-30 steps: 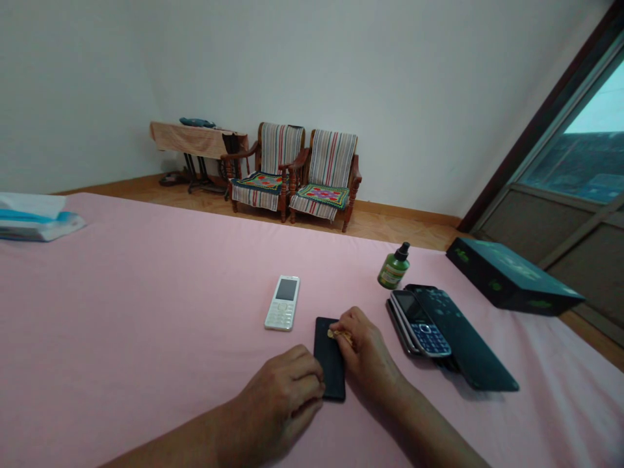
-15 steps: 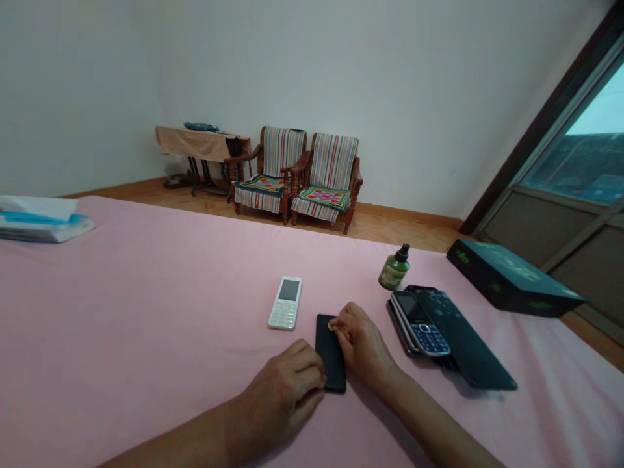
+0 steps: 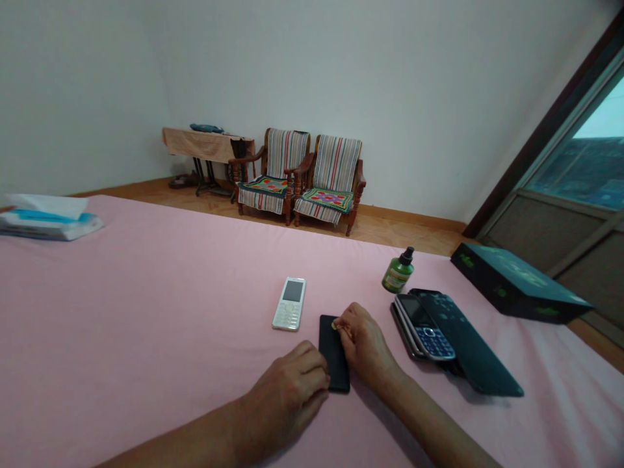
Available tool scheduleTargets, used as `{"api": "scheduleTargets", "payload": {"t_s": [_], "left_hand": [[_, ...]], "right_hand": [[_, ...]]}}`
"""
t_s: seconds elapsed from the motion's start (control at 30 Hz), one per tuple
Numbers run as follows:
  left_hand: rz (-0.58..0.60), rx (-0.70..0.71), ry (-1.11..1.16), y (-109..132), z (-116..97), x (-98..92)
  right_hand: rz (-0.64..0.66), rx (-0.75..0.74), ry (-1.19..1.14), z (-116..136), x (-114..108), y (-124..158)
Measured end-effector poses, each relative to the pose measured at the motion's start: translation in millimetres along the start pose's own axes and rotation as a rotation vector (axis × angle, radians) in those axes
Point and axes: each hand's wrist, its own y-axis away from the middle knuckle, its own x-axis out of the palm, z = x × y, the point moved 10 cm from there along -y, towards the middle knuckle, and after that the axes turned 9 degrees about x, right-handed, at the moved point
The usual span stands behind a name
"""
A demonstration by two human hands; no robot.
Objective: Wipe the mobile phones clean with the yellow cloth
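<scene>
A black smartphone [image 3: 334, 361] lies flat on the pink cloth with a plain dark face up. My left hand [image 3: 292, 390] is closed at its lower left edge, fingers curled against the phone. At the upper right of the phone, my right hand [image 3: 363, 341] pinches a small tan, crumpled-looking piece [image 3: 335, 326] against the surface; most of it is hidden by the fingers. Just beyond my left hand rests a white keypad phone [image 3: 290, 304], screen and keys upward.
To the right, a dark keypad phone [image 3: 426, 328] tops a stack beside a long dark panel [image 3: 472, 348]. Behind stand a green spray bottle [image 3: 398, 272] and a black-and-green box [image 3: 521, 283]. A tissue pack [image 3: 53, 224] lies far left. Two wooden chairs [image 3: 325, 172] face the pink-covered surface [image 3: 146, 312].
The whole view has shifted slightly, so everything appears a little further right. Both hands keep almost the same place on the black smartphone.
</scene>
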Motion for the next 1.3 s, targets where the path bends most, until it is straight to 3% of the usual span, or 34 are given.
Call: {"api": "scheduleTargets", "payload": {"t_s": [0.13, 0.47, 0.63, 0.77, 0.93, 1.1, 1.3], "left_hand": [[0.009, -0.003, -0.008, 0, -1, 0.3], [-0.004, 0.022, 0.001, -2, -5, -3.6], [-0.017, 0.008, 0.008, 0, -2, -3.4], [-0.008, -0.006, 0.015, 0, -1, -2.1], [-0.005, -0.031, 0.022, 1, -2, -2.9], [0.012, -0.016, -0.005, 1, -2, -1.3], [0.008, 0.001, -0.015, 1, -2, -1.4]], "right_hand": [[0.005, -0.001, -0.009, -1, -1, 5], [-0.075, 0.060, -0.117, -20, 0, -13], [-0.030, 0.053, -0.168, -15, -4, 11], [0.081, 0.050, -0.185, -1, -3, 39], [0.162, 0.031, -0.091, 15, -2, 57], [0.099, -0.004, 0.016, 22, -3, 39], [-0.007, 0.023, 0.011, 12, 7, -2]]}}
